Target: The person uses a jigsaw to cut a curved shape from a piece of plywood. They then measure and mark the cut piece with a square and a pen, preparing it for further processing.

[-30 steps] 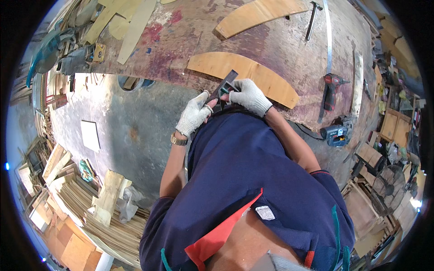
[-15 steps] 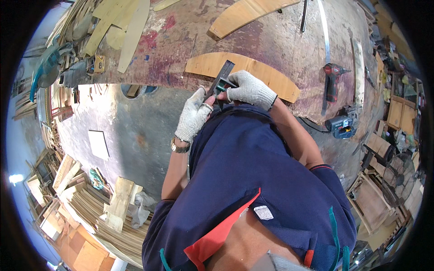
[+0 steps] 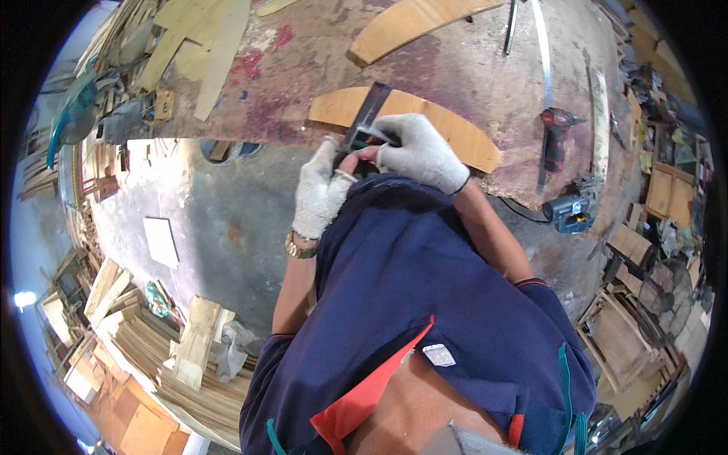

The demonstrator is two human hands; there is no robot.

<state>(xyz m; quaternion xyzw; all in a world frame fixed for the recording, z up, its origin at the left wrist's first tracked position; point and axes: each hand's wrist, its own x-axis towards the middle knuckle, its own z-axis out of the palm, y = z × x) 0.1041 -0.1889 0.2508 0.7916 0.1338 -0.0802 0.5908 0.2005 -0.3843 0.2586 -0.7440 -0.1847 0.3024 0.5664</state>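
Both gloved hands grip a dark bar-shaped tool (image 3: 369, 102) with a crosspiece and green part, just above my lap at the bench edge. My left hand (image 3: 318, 193) closes round its lower end, bare fingertips showing. My right hand (image 3: 417, 152) has its fingers curled at the crosspiece, partly hiding it. Just beyond them a curved plywood piece (image 3: 462, 136) lies on the stained workbench (image 3: 280, 83), partly behind the tool. A second curved piece (image 3: 409, 26) lies farther back.
A red-and-black drill (image 3: 553, 140), a blue jigsaw (image 3: 570, 214) and a long metal rule (image 3: 543, 45) lie at the right. A teal power saw (image 3: 72, 121) and pale templates (image 3: 220, 53) are at the upper left. Stacked wood strips (image 3: 163, 349) fill the lower left; a fan (image 3: 663, 299) stands right.
The dark tool has risen and now reaches farther over the nearer curved piece. My fingers have shifted slightly on it, and the whole view has moved a little.
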